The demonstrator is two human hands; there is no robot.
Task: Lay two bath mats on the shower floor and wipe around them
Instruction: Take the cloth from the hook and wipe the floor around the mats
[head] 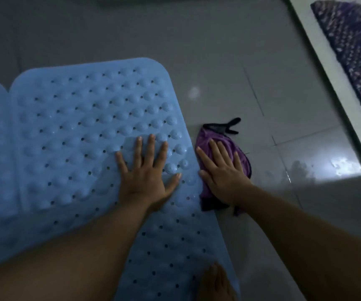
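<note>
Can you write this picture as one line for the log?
left hand: flat on blue mat | right hand: pressing purple cloth on floor | stage: wiping beside mat

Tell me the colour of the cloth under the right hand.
Purple cloth with a dark edge, pressed flat by the right hand; head view.

Dim light, glossy grey tiled floor (262,61), raised pale threshold (336,101), dark speckled rug (355,51) beyond

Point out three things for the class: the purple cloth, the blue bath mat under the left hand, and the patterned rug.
purple cloth (240,148): head view, on its bare upper right part beside the fingers.
blue bath mat (77,131): head view, on its bumpy middle.
patterned rug (355,53): head view, on its middle.
</note>
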